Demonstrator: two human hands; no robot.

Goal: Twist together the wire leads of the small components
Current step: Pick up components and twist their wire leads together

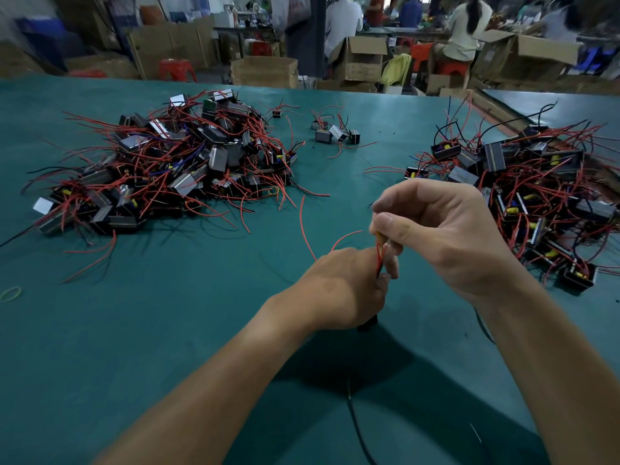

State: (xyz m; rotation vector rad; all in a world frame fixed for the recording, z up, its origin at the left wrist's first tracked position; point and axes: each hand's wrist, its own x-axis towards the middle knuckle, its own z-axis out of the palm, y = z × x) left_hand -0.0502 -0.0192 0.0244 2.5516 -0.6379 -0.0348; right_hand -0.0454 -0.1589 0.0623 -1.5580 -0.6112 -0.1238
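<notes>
My left hand (345,286) grips a small black component (368,322), mostly hidden inside the fist, with only its lower edge showing. Red wire leads (380,253) rise from it between my two hands. My right hand (436,236) pinches the upper ends of those leads between thumb and curled fingers. Two loose red leads (303,223) curve away to the left over the green table (134,330).
A big pile of black components with red wires (167,169) lies at the far left, another pile (523,193) at the right, a few loose ones (335,132) at the far middle. A rubber band (10,293) sits at the left edge. People and cardboard boxes are beyond the table.
</notes>
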